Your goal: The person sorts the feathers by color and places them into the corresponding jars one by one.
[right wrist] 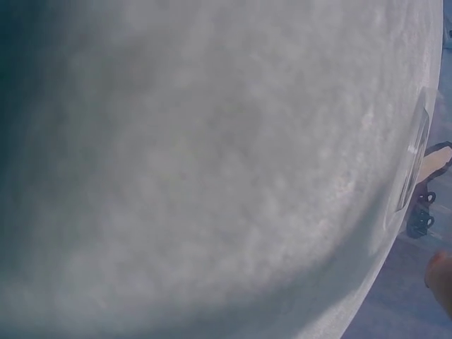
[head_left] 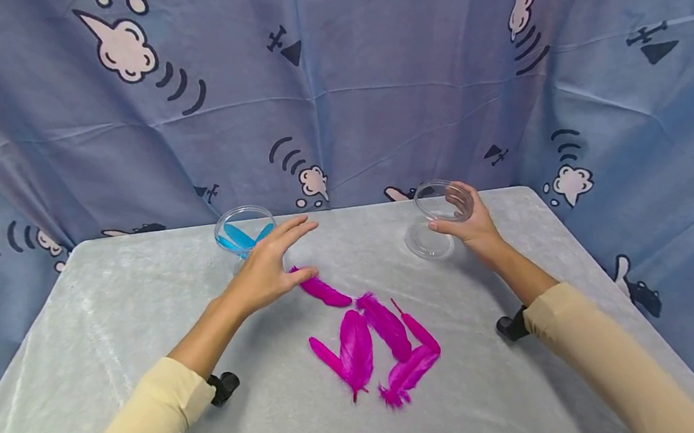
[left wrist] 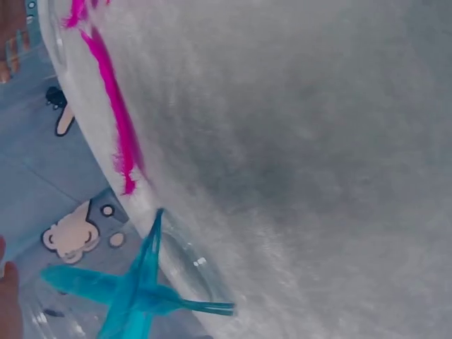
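My left hand [head_left: 267,268] hovers beside a clear round container [head_left: 215,227] at the back left, fingers extended, thumb apart, nothing held. Blue feathers [head_left: 237,236] stand inside that container; in the left wrist view the blue feathers [left wrist: 134,289] cross each other. The hand hides part of the container's lower side. At the back right, my right hand [head_left: 477,226] grips another clear round container [head_left: 429,241] near its rim, thumb in front and fingers curled behind. A magenta feather [head_left: 325,291] lies just right of my left thumb.
Several more magenta feathers [head_left: 355,349] lie spread over the middle of the grey cloth-covered table [head_left: 280,412]. A patterned blue curtain [head_left: 360,114] hangs directly behind the table's back edge, close to both containers.
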A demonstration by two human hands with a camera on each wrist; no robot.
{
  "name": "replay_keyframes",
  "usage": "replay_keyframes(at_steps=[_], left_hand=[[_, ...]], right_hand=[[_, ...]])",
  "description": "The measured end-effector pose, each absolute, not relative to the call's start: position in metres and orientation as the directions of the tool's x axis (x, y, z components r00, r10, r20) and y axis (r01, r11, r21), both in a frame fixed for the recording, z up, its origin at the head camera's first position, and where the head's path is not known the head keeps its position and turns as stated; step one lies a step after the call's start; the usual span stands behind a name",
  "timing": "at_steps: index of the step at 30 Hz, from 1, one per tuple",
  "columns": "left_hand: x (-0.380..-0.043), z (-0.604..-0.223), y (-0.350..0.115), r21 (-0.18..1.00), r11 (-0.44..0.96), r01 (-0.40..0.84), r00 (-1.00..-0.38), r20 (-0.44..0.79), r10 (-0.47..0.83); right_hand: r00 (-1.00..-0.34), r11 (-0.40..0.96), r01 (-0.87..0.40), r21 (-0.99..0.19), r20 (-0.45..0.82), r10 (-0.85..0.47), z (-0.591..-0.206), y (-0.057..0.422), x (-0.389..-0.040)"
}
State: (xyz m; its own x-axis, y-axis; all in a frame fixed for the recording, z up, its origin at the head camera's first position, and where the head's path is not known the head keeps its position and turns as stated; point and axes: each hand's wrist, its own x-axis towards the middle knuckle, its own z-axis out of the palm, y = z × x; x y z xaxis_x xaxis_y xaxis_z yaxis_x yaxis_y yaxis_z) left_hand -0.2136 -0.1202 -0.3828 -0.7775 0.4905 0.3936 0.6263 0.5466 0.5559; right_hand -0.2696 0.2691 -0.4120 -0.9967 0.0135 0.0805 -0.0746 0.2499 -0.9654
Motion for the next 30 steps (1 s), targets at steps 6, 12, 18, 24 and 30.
replay_keyframes(at_steps=[6, 12, 18, 24, 30], left_hand=[[-0.214, -0.394, -0.119, 0.574, 0.559, 0.599, -0.791, 0.317, 0.523], [-0.216, -0.410, -0.119, 0.638, 0.545, 0.544, -0.806, 0.215, 0.552], [-0.219, -0.417, -0.119, 0.665, 0.575, 0.476, -0.818, 0.094, 0.568], [-0.223, -0.424, -0.119, 0.657, 0.614, 0.436, -0.833, 0.038, 0.551], [-0.223, -0.428, -0.118, 0.630, 0.621, 0.466, -0.823, 0.051, 0.566]], right_hand=[[-0.998, 0.239, -0.053, -0.970, 0.055, 0.002, -0.398, 0.265, -0.262], [-0.997, 0.247, -0.077, -0.966, 0.082, 0.008, -0.416, 0.272, -0.271], [-0.996, 0.226, -0.084, -0.971, 0.088, 0.006, -0.420, 0.274, -0.273], [-0.995, 0.219, -0.093, -0.971, 0.098, 0.011, -0.422, 0.275, -0.273], [-0.994, 0.222, -0.104, -0.970, 0.109, 0.008, -0.422, 0.275, -0.274]])
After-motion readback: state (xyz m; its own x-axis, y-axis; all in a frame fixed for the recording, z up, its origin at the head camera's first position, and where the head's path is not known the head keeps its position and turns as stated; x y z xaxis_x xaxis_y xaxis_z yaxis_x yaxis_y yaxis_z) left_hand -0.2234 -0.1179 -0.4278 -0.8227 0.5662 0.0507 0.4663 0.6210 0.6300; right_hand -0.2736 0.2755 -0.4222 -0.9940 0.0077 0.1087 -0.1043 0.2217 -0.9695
